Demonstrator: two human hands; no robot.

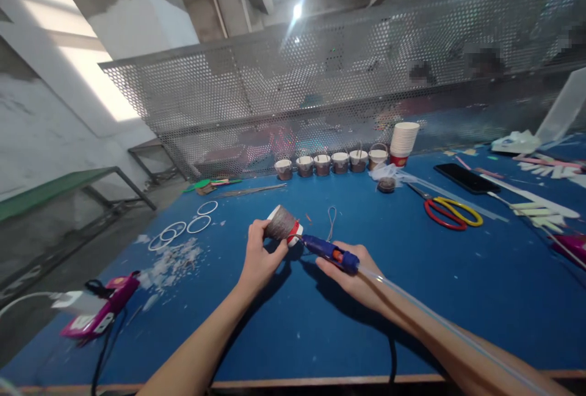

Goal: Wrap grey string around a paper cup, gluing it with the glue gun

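My left hand [262, 257] is closed around a small paper cup [282, 225], which is tilted on its side. Grey-brown cord covers most of the cup's wall, and a red band shows near the end facing right. In my right hand [354, 271] is a blue hot glue gun [326, 248], its nozzle touching or very close to the red band. A long clear glue stick [394, 286] runs out of the gun's back along my right forearm. Beyond the gun lies a loop of thin cord [332, 219] on the blue table [293, 335].
Several cord-wrapped cups [321, 165] line the back edge, beside a stack of paper cups [405, 140]. Scissors [446, 213] and a phone [466, 177] lie at right. White rings [199, 224], glue scraps [169, 265] and a magenta power strip [103, 310] are at left.
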